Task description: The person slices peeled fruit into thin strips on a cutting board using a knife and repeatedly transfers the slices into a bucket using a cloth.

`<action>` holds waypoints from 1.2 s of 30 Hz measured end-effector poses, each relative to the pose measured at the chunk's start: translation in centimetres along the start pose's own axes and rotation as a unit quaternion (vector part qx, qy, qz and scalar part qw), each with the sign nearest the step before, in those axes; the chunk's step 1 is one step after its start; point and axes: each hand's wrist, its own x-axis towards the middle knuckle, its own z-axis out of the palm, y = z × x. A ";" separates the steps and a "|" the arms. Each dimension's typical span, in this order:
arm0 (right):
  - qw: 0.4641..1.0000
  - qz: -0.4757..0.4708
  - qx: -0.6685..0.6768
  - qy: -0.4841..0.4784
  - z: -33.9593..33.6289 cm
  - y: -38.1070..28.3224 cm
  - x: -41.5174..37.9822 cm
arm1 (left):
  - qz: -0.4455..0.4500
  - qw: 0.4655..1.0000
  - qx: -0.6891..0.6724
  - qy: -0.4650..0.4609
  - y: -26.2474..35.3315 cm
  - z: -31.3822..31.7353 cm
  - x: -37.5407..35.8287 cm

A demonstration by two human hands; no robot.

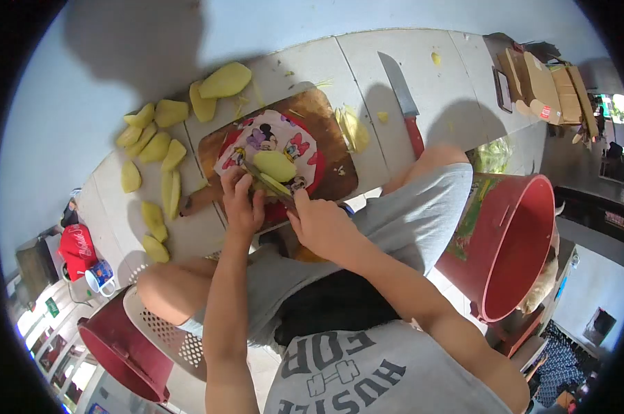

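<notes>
My right hand grips a knife, its handle hidden in the fist and its blade pointing up and left. Against the blade lies a thin pale slice. My left hand is curled close to the blade's tip; what its fingers pinch is hidden. Just beyond the blade, a peeled yellow-green piece of fruit, mango by its look, rests on a round cartoon-print cloth or plate with a red edge. Under that is a wooden chopping board.
Several peeled mango pieces lie left of the board. A larger red-handled knife and peelings lie to its right. A red bucket stands by my right knee, another red container at lower left. Cardboard boxes sit far right.
</notes>
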 end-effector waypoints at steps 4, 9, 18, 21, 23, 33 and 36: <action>0.999 -0.012 0.028 -0.015 -2.6 -2.0 -2.1 | -0.032 0.999 0.005 -0.012 0.3 -0.5 -0.1; 0.997 -0.025 0.065 -0.011 -3.6 -2.6 -3.1 | -0.006 1.000 -0.010 -0.007 0.1 -0.3 0.1; 1.000 0.009 0.003 0.008 1.0 -0.1 -0.5 | -0.012 1.000 -0.006 -0.003 0.4 -0.2 0.2; 1.000 -0.019 -0.005 0.010 -0.3 -0.5 -0.2 | -0.005 1.000 -0.019 -0.002 0.4 -0.4 0.3; 0.999 -0.020 0.030 0.005 -1.6 -1.3 -0.9 | -0.017 1.000 -0.018 0.008 0.4 -0.2 0.2; 0.995 0.014 0.090 -0.028 -3.8 -3.4 -2.9 | -0.053 0.997 -0.051 0.005 0.9 -0.3 0.2; 0.996 0.008 0.081 -0.022 -3.5 -3.2 -2.6 | -0.044 0.998 -0.040 0.006 0.8 -0.4 0.3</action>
